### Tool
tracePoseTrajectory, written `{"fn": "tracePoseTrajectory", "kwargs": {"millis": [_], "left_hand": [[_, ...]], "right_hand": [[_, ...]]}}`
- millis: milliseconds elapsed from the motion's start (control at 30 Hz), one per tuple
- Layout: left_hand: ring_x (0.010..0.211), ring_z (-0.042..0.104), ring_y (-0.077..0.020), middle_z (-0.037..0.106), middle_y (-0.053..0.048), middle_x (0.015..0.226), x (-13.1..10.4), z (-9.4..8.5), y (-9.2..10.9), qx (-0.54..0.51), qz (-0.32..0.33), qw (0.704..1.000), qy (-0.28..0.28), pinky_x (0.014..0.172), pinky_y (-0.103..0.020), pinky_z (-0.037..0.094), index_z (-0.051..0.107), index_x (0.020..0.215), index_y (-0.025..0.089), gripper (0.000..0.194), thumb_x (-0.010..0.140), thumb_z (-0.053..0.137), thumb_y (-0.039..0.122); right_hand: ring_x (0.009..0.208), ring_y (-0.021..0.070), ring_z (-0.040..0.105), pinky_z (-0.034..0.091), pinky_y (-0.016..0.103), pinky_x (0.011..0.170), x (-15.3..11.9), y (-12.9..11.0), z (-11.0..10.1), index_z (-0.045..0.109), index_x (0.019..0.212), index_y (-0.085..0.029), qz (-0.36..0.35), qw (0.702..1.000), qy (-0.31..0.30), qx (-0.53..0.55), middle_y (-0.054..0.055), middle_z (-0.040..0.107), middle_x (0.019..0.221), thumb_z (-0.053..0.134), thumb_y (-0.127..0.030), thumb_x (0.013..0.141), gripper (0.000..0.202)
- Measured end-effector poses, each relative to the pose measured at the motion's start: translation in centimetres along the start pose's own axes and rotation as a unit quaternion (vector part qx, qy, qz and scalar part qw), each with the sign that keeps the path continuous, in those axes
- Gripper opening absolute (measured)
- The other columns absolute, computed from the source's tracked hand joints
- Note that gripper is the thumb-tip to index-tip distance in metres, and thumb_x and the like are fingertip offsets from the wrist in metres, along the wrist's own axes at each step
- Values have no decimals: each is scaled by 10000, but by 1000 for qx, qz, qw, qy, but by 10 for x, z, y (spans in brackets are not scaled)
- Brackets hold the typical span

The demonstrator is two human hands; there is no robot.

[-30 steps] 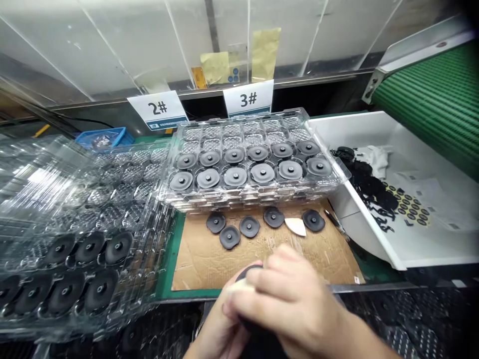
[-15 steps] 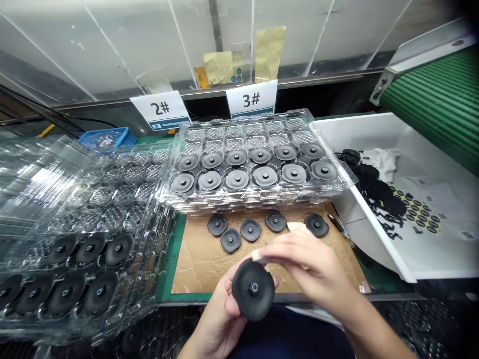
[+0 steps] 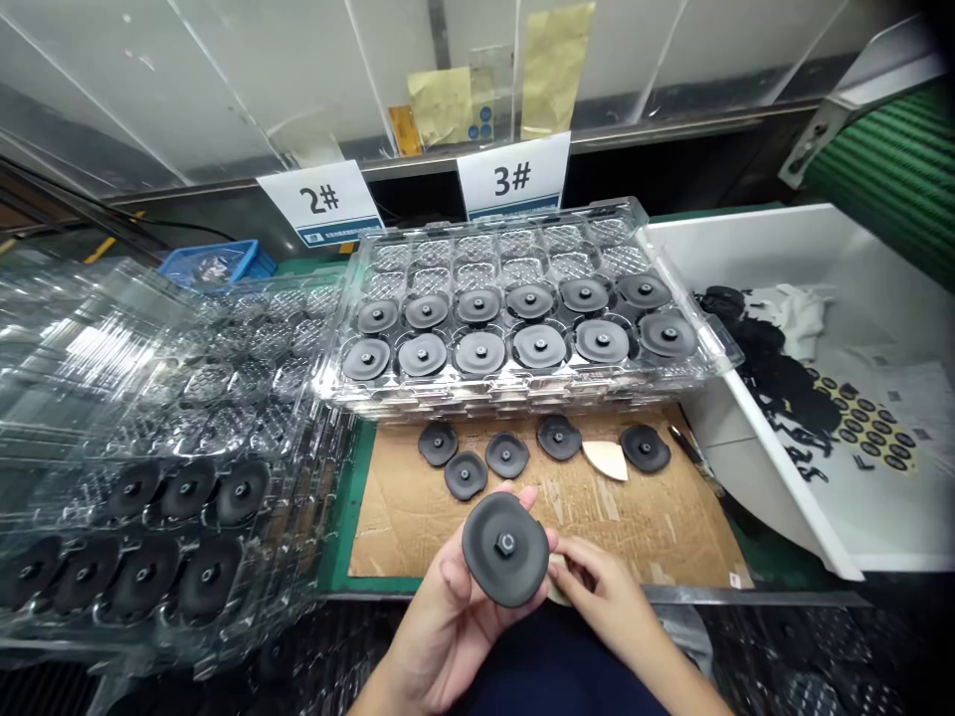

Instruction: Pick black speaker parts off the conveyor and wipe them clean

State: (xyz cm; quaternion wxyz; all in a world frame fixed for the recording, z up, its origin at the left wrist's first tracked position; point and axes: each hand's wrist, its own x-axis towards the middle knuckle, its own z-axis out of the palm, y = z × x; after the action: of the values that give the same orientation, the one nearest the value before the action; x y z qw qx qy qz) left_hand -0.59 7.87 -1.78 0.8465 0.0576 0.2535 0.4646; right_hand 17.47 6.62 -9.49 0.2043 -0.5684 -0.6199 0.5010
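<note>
My left hand (image 3: 455, 622) grips a round black disc (image 3: 496, 577) by its rim, its face with a small raised centre stud turned up toward me. Close by the disc's right edge is my right hand (image 3: 597, 587), fingers pinched around a small cream-coloured piece (image 3: 558, 581) that is mostly hidden. Several similar black discs (image 3: 507, 454) lie on the cardboard sheet (image 3: 418, 537) beyond my hands. Among them rests a pale, leaf-shaped piece (image 3: 606, 459).
A stack of clear plastic trays (image 3: 522, 383) behind the cardboard holds two rows of discs. More clear trays (image 3: 298, 477) with discs stand on the left. At right is a white bin (image 3: 791, 507) with black parts; a dark pen-like tool (image 3: 687, 447) lies beside it.
My right hand has come down from the disc's upper edge to its right side. The pale leaf-shaped piece now shows fully. The disc stays in my left hand, and the view has shifted slightly.
</note>
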Motion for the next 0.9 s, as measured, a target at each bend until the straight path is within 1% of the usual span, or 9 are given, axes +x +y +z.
{"fn": "tracePoseTrajectory", "kwargs": {"millis": [67, 100, 233, 467, 567, 700, 800, 867, 900], "left_hand": [[1160, 500, -295, 491, -114, 1331, 0, 3, 1, 8, -1, 1000, 1, 876, -333, 479, 549, 1186, 228, 521, 696, 641, 381], [1155, 504, -294, 492, -114, 1330, 0, 4, 1, 10, -1, 1000, 4, 873, -335, 480, 555, 1178, 231, 511, 695, 646, 370], [1174, 485, -310, 394, -88, 1412, -2, 4, -1, 8, 1, 1000, 19, 859, -341, 488, 572, 1152, 273, 502, 668, 676, 354], [1116, 541, -283, 534, -94, 1295, -5, 1, -5, 0, 5, 1000, 22, 855, -330, 487, 567, 1158, 256, 505, 672, 685, 331], [1077, 571, -269, 561, -89, 1265, -6, 2, -6, -4, 8, 1000, 18, 852, -329, 492, 578, 1144, 250, 492, 670, 689, 321], [1074, 574, -274, 571, -81, 1257, -9, 4, -7, 0, 10, 999, 32, 836, -335, 505, 578, 1140, 265, 516, 644, 711, 309], [1088, 561, -286, 576, -82, 1247, -10, 5, -7, 7, 8, 999, 49, 841, -350, 502, 580, 1135, 263, 530, 627, 728, 301], [1104, 547, -294, 572, -93, 1247, -10, 7, -7, 18, 8, 998, 59, 883, -385, 475, 578, 1137, 252, 557, 609, 745, 301], [1108, 542, -296, 570, -98, 1248, -10, 7, -8, 24, 7, 998, 62, 904, -403, 457, 577, 1138, 248, 574, 595, 756, 300]], "right_hand": [[619, 156, 556, 456, 262, 595, 2, -3, 0, 669, 974, -206, -4, 1000, -3, 3, 34, 650, 770, 458, -355, 859, 283], [634, 157, 560, 455, 261, 605, 2, -4, -1, 667, 978, -203, -5, 1000, -3, 4, 38, 650, 785, 454, -351, 861, 284], [625, 156, 551, 444, 260, 593, 3, -3, -2, 664, 980, -193, -4, 1000, -6, 2, 43, 642, 786, 448, -349, 860, 292], [557, 140, 514, 418, 248, 535, 0, -2, -3, 658, 1000, -193, -9, 1000, -6, -2, 33, 634, 726, 438, -393, 860, 329], [542, 133, 509, 420, 247, 527, -1, -5, -3, 658, 998, -188, -12, 1000, -2, 3, 36, 641, 738, 453, -367, 854, 309], [552, 136, 521, 438, 255, 534, 1, -7, -3, 666, 964, -177, -16, 1000, 11, 13, 39, 656, 773, 464, -346, 846, 288], [591, 148, 549, 460, 268, 563, 3, -11, -13, 660, 964, -163, -13, 999, 37, 22, 51, 664, 816, 469, -330, 846, 280], [650, 158, 579, 476, 273, 601, 4, -23, -24, 646, 993, -162, -13, 998, 55, 32, 63, 665, 881, 461, -323, 857, 281], [680, 161, 591, 481, 270, 616, 3, -32, -30, 636, 1010, -167, -15, 997, 67, 38, 65, 663, 907, 459, -324, 862, 279]]}}
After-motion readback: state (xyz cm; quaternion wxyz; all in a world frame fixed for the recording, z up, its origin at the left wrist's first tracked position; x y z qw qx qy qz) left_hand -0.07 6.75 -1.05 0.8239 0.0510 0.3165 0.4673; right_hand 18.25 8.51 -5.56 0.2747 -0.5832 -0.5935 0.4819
